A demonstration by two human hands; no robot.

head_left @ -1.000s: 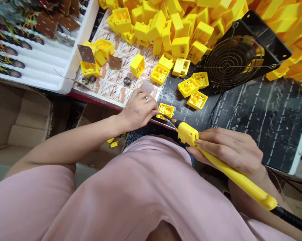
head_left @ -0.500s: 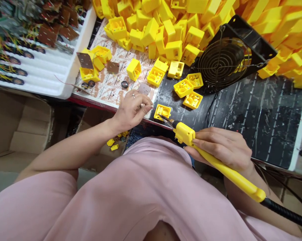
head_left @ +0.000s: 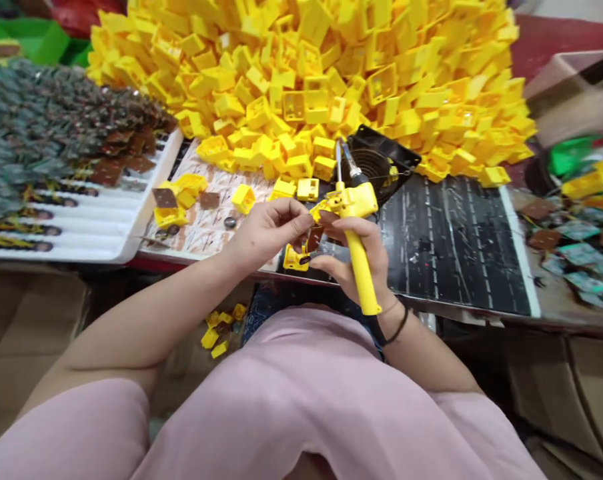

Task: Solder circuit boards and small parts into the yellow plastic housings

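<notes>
In my right hand is a yellow soldering gun, its metal tip pointing up and away from me. The right thumb stretches toward my left hand, beside a small dark round part. My left thumb and fingers are pinched together; what lies between them is too small to make out. A brown circuit board shows between the two hands, just past the left fingertips. Below it, an open yellow plastic case rests at the table's near edge.
A large heap of yellow cases fills the back. In front of it lies a black fan. A white foam tray with wired circuit boards stands left. More boards lie right. A small black speaker sits left of my hands.
The soldering gun has swung from pointing into the case to pointing upward. My right hand has come close to the left. The view has shifted, showing more of the heap and the right side.
</notes>
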